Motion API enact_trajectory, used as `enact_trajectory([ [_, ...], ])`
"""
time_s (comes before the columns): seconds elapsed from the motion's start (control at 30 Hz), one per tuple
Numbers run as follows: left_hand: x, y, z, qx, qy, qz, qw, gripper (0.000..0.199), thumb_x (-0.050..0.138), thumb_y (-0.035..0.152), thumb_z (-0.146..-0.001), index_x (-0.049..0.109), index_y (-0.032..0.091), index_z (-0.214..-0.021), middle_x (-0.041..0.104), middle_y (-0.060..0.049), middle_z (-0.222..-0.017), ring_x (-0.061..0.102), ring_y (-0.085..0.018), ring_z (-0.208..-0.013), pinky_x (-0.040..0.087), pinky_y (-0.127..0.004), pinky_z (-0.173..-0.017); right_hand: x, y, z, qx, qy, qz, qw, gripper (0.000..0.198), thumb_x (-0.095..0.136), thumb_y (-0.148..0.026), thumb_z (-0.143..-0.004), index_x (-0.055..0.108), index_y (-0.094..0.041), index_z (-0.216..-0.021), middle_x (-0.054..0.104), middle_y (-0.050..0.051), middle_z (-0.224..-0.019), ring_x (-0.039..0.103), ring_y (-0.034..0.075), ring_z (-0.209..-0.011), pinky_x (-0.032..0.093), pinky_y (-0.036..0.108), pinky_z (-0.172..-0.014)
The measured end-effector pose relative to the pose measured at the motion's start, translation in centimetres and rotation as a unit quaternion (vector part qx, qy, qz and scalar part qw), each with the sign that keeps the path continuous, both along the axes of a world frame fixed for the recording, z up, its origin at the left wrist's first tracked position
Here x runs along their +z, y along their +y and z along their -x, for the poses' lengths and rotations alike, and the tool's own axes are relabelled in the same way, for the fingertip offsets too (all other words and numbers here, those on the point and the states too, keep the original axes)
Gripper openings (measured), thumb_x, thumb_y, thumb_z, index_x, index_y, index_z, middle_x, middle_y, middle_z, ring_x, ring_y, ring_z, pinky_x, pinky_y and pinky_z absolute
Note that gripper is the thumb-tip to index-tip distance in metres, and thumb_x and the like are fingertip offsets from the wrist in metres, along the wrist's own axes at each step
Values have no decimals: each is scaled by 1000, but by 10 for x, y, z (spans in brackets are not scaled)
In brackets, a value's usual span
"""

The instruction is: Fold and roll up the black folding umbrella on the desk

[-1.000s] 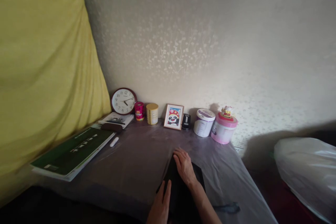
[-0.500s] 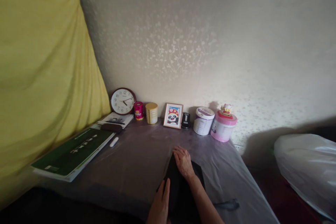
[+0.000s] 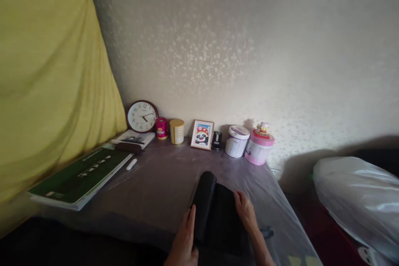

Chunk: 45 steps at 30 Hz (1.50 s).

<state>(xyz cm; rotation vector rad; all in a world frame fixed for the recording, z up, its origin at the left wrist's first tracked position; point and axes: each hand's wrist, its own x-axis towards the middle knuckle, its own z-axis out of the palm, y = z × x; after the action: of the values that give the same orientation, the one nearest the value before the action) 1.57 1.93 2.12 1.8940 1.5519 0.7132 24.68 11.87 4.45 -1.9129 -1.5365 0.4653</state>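
Note:
A black, sheet-like item (image 3: 225, 216) lies on the table in front of me, its left part bulging up in a thick roll or fold. I cannot tell exactly what it is. My left hand (image 3: 183, 232) holds the rolled left side near its lower end, thumb and fingers around the edge. At the upper right edge, the fingers of my right hand (image 3: 245, 208) are closed on the flat part. A small dark strip (image 3: 267, 232) lies on the table just right of my right forearm.
Along the wall stand a clock (image 3: 142, 116), a pink tin (image 3: 161, 128), a yellow can (image 3: 177, 131), a picture frame (image 3: 202, 134), a white tub (image 3: 237, 141) and a pink tub (image 3: 259, 146). Green book (image 3: 84, 176) and white stick-shaped object (image 3: 131, 164) lie left. A plastic-covered bundle (image 3: 358, 191) sits right.
My right hand has moved from the top of the black item to its right edge. The left part now rises in a roll, and my left hand stays beside it.

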Motion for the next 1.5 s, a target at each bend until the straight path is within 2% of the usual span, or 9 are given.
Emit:
enact_trajectory([
  [0.13, -4, 1, 0, 1, -20, -10, 1000, 98, 44, -3, -54, 2, 9, -142, 19, -16, -148, 21, -22, -136, 22, -34, -111, 12, -4, 13, 3, 24, 27, 999, 35, 37, -39, -85, 61, -17, -97, 70, 10, -91, 65, 24, -89, 43, 29, -73],
  [0.3, -10, 0, -1, 4, -12, -36, 999, 101, 43, -5, -51, 0, 12, -142, 18, -15, -148, 20, -22, -136, 23, -34, -111, 24, -8, 23, -6, 2, 7, 1000, 34, 37, -43, -86, 59, -19, -95, 70, 9, -86, 65, 25, -84, 42, 30, -71],
  [0.57, -11, -2, -2, 2, -2, -44, 999, 105, 44, -6, -51, -5, 17, -141, 20, -16, -147, 23, -25, -135, 27, -41, -109, 3, 3, 13, 6, 29, -14, 999, 30, 40, -37, -80, 64, -19, -78, 71, 10, -80, 66, 25, -80, 43, 29, -68],
  [0.7, -14, -2, -1, 8, -3, -68, 998, 107, 45, -6, -52, -8, 21, -141, 20, -15, -147, 25, -25, -134, 29, -42, -108, 8, 3, 9, 29, 55, -24, 998, 35, 39, -40, -78, 64, -19, -69, 69, 9, -71, 66, 24, -75, 43, 29, -65],
  [0.87, -13, -3, 0, 2, -5, -61, 998, 106, 44, -4, -52, -7, 21, -141, 20, -12, -148, 26, -25, -134, 30, -42, -108, 14, 0, 10, 34, 61, 17, 997, 43, 37, -54, -76, 59, -21, -58, 62, 5, -56, 61, 22, -62, 40, 29, -56],
  [1.07, -12, -1, -2, 8, -11, -51, 999, 105, 46, -2, -50, -1, 17, -142, 21, -13, -147, 26, -26, -134, 28, -40, -109, 9, 3, 9, 72, 126, -49, 988, 39, 43, -52, -71, 59, -19, -57, 59, 3, -56, 56, 20, -59, 39, 29, -56],
  [1.17, -7, -1, -2, -1, -10, -35, 999, 105, 46, -1, -50, -1, 15, -142, 19, -15, -148, 23, -27, -135, 26, -41, -110, 20, 5, 19, 92, 186, -63, 976, 41, 46, -53, -72, 63, -16, -64, 61, 3, -60, 55, 19, -61, 40, 27, -56],
  [1.33, 7, -2, -2, -10, 15, 3, 1000, 107, 46, -4, -46, 0, 13, -142, 17, -17, -148, 19, -27, -136, 22, -40, -111, 39, 13, 57, 111, 256, -95, 955, 44, 50, -53, -72, 66, -13, -75, 60, 2, -62, 54, 17, -61, 40, 25, -55],
  [1.5, 5, -3, 0, -17, 30, -18, 999, 105, 45, -4, -48, 1, 13, -142, 17, -17, -148, 19, -24, -136, 23, -38, -111, 34, 26, 86, 102, 247, -98, 958, 41, 51, -50, -70, 66, -12, -77, 63, 4, -66, 56, 18, -64, 44, 27, -60],
])
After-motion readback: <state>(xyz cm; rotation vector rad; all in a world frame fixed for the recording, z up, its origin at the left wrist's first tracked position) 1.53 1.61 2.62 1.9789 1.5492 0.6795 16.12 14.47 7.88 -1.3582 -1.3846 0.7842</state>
